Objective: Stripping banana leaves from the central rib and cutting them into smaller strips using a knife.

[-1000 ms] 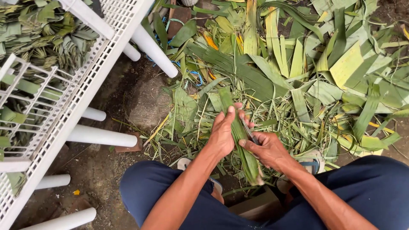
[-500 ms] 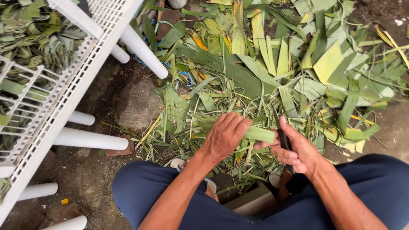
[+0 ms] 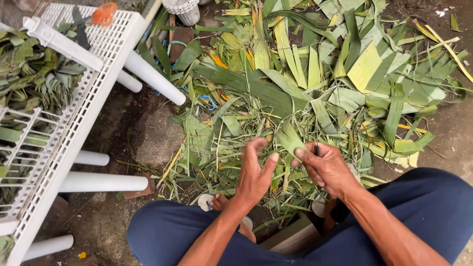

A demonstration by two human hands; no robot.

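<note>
Matt green leaf strip (image 3: 289, 139), white plastic rack (image 3: 74, 123)

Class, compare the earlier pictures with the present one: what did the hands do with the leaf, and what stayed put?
The left hand let go of the leaf strip and opened; the right hand now pinches the strip alone, turned more upright. The leaf pile and white rack stayed put.
</note>
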